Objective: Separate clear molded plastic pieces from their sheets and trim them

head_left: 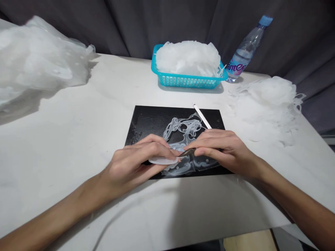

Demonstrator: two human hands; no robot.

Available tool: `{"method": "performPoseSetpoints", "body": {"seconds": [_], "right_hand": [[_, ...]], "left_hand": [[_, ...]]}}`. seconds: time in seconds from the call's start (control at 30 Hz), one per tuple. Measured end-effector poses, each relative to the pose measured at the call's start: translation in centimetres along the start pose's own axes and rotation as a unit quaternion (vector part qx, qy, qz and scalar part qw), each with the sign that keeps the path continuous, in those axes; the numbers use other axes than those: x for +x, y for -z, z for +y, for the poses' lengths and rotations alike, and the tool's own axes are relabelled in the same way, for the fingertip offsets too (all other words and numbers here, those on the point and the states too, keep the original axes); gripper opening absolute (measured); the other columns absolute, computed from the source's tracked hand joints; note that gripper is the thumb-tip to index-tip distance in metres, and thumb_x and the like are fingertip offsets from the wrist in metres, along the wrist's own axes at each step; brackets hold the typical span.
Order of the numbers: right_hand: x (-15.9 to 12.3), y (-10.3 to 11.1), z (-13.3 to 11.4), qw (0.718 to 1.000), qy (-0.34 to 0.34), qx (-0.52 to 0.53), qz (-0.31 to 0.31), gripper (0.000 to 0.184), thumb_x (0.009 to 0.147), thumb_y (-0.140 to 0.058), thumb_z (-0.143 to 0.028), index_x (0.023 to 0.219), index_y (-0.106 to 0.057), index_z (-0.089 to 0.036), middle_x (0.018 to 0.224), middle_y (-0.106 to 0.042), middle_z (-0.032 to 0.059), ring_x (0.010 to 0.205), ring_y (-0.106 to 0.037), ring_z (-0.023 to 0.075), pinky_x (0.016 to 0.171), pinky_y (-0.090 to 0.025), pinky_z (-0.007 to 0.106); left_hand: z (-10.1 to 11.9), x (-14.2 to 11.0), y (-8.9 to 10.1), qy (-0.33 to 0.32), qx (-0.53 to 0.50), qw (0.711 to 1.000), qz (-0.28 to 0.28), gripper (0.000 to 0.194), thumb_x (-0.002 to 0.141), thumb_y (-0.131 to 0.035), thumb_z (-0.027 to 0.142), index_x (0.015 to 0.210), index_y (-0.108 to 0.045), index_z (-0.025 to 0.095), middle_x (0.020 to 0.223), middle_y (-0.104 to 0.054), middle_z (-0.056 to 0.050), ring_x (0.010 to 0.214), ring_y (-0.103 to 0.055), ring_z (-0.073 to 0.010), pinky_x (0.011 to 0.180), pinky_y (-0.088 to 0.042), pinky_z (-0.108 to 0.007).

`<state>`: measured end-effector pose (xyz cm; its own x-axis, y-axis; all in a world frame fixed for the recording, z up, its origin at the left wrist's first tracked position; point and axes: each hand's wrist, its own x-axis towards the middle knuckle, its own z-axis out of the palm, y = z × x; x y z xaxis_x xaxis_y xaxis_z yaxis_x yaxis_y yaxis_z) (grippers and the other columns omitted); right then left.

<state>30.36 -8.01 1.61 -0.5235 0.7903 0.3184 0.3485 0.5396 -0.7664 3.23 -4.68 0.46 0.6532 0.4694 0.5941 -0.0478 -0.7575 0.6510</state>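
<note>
My left hand is closed on a thin, translucent white soft plastic piece, seen nearly edge-on. Between the thumb and fingers of my right hand is a small dark tool with a pointed, blade-like tip; its tip meets the piece's right end. Both hands are over a black board. Below them lie flat clear moulded sheets, and beyond my fingers is a tangle of clear trimmed strips. A slim silvery-white stick slants over the board, its near end hidden by my right hand.
At the back stands a blue basket heaped with translucent white pieces. A water bottle leans beside it. More white pieces are piled at right. A large clear bag fills the left back of the white table.
</note>
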Motion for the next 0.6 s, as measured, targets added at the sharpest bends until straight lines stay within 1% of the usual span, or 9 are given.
{"method": "performPoseSetpoints", "body": {"seconds": [0.2,0.3,0.37,0.47,0.6], "right_hand": [[0.1,0.0,-0.3,1.0,-0.005,0.004,0.001,0.019,0.106,-0.063,-0.023,0.111,-0.081,-0.018,0.101,-0.082,0.0049,0.087,-0.072,0.0154,0.083,-0.056,0.029],[0.1,0.0,-0.2,1.0,-0.005,0.01,0.017,0.018,0.105,-0.064,-0.021,0.108,-0.082,-0.016,0.097,-0.082,0.0046,0.085,-0.071,0.0144,0.082,-0.056,0.026],[0.1,0.0,0.0,0.999,-0.007,0.026,0.029,0.017,0.104,-0.065,-0.019,0.108,-0.082,-0.016,0.098,-0.082,0.005,0.087,-0.071,0.0146,0.083,-0.056,0.026],[0.0,0.1,0.3,0.997,-0.024,0.055,0.04,0.019,0.105,-0.064,-0.022,0.109,-0.083,-0.018,0.097,-0.081,0.0046,0.088,-0.071,0.0155,0.082,-0.056,0.027],[-0.1,-0.1,0.3,0.992,-0.06,0.099,0.043,0.028,0.108,-0.06,-0.036,0.117,-0.081,-0.019,0.082,-0.073,0.003,0.077,-0.066,0.0155,0.071,-0.052,0.027]], "left_hand": [[-0.1,0.0,-0.1,-0.003,-0.006,1.0,0.005,0.029,0.095,-0.073,0.003,0.118,-0.072,0.018,0.1,-0.084,-0.006,0.088,-0.082,-0.0212,0.087,-0.066,-0.035],[-0.1,-0.1,-0.1,0.006,-0.01,1.0,-0.003,0.032,0.094,-0.073,0.002,0.121,-0.071,0.02,0.103,-0.084,-0.006,0.09,-0.082,-0.0209,0.089,-0.066,-0.036],[-0.2,-0.3,-0.1,0.014,-0.018,1.0,-0.002,0.034,0.093,-0.074,0.001,0.121,-0.071,0.021,0.105,-0.084,-0.006,0.091,-0.082,-0.0207,0.09,-0.066,-0.036],[-0.2,-0.8,-0.2,0.052,-0.023,0.998,0.007,0.029,0.093,-0.076,0.002,0.115,-0.071,0.02,0.104,-0.084,-0.005,0.092,-0.082,-0.02,0.088,-0.066,-0.032],[0.1,-1.2,-0.6,0.127,-0.031,0.991,0.035,0.025,0.092,-0.079,0.008,0.107,-0.066,0.023,0.096,-0.084,0.0,0.088,-0.083,-0.0185,0.084,-0.067,-0.027]]}}
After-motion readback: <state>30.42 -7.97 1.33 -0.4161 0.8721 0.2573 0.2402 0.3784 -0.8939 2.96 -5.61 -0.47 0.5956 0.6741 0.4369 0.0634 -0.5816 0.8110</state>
